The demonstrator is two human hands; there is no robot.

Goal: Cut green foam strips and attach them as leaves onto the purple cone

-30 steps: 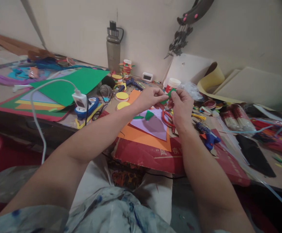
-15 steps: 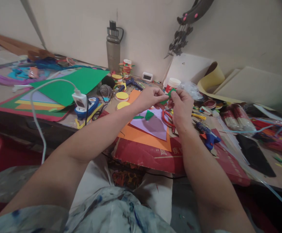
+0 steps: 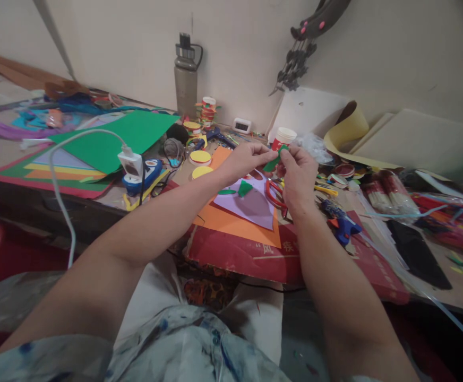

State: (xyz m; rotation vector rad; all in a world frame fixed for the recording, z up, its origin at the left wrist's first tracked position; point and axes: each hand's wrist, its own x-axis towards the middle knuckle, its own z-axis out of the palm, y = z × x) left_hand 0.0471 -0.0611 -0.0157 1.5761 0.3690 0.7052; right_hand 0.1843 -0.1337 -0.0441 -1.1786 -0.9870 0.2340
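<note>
With the purple sheet [image 3: 257, 209] as the dial's centre and twelve toward the wall, a small green piece [image 3: 271, 165] is held up at one o'clock, between both hands. The left hand [image 3: 251, 161] reaches it from the eight o'clock side, its thumb and fingers closed on the piece. The right hand [image 3: 298, 168] pinches its upper end between thumb and bent forefinger. The remaining fingertips are partly hidden.

Two green scraps, a folded-looking one [image 3: 245, 188] and a slim one [image 3: 226, 192], lie on the purple sheet. Red-handled scissors [image 3: 268, 192] rest at three o'clock, beneath the right hand. The orange sheet [image 3: 235, 225] lies under the purple one, and below both, toward six o'clock, a red board [image 3: 239, 254] extends past the near edge of the surface.

Yellow-topped discs [image 3: 200, 157] sit at ten o'clock, and a tall bottle [image 3: 186, 90] stands upright at eleven. A paper cup [image 3: 284, 138] stands at one, just beyond the hands. A blue glue gun [image 3: 346, 229] lies between three and four.
</note>
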